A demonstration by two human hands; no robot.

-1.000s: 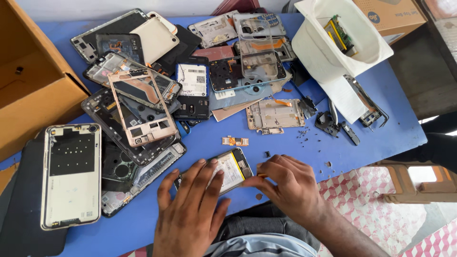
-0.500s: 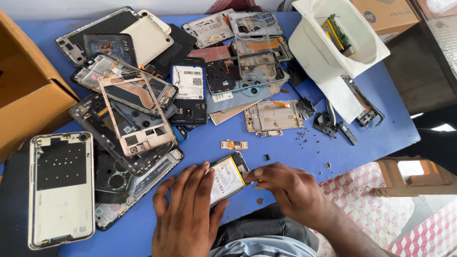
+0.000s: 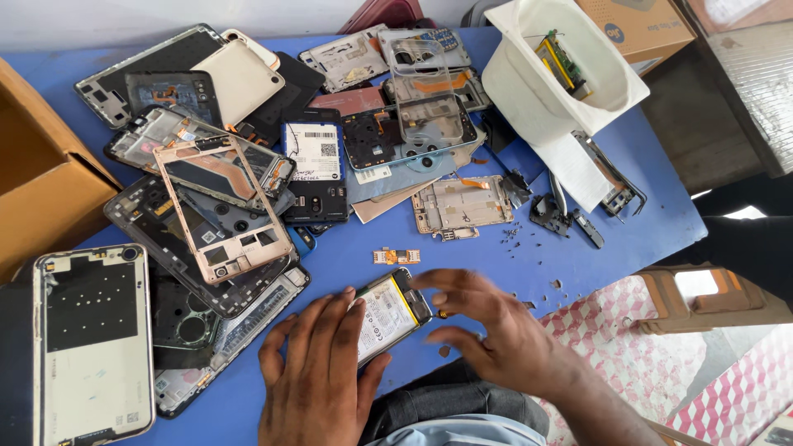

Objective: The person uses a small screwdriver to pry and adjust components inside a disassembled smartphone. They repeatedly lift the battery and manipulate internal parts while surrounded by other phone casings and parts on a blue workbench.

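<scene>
A blue bench [image 3: 578, 248] lay crowded with stripped phone frames. At six o'clock, the left hand [image 3: 318, 376] pressed flat on an opened phone [image 3: 388, 314]; the right hand [image 3: 487, 330], grip half-curled and empty, hovered beside it. Steady pressure would suit.

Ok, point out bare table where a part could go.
Bare blue table lies between the small gold board, the silver frame and the right hand. Left of that, stacked phone frames crowd everything.

A white barcode label [image 3: 317, 152] sits on a black phone frame at mid-table — left of it a brown cardboard box [image 3: 41, 198], far right another cardboard box [image 3: 640, 25].
</scene>
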